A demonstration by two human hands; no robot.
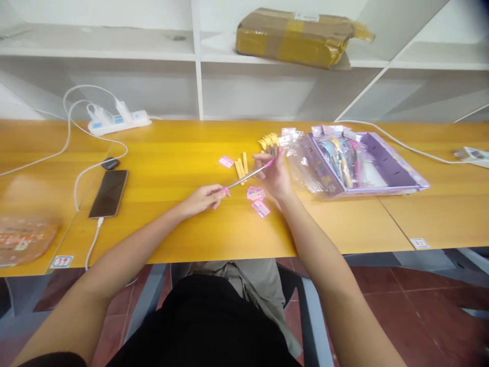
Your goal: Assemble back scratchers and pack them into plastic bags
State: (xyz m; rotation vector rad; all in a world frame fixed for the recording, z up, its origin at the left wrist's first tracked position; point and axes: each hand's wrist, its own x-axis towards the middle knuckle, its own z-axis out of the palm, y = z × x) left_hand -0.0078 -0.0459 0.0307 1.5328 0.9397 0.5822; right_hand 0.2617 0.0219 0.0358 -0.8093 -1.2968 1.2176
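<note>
Between my two hands a slim metal rod with pink ends (pixel 244 179) slants up to the right; it looks like a drawn-out telescopic back scratcher. My left hand (pixel 205 199) pinches its lower pink end. Around the upper pink end are the fingers of my right hand (pixel 275 176), which hide part of it. Just beyond the right hand lie several yellow claw-shaped heads (pixel 269 141) with metal stems. Several yellow handle-like sticks (pixel 241 167) rest on the table behind the rod. Small pink printed cards (pixel 261 208) lie below the rod, and another pink card (pixel 226 161) lies farther back.
A purple box (pixel 397 153) holds bagged items (pixel 346 163), with clear plastic bags (pixel 303 165) beside it. On the left are a phone (pixel 109 194) on a cable, a power strip (pixel 120 122) and an orange package (pixel 25 239). A taped carton (pixel 294 38) sits on the shelf.
</note>
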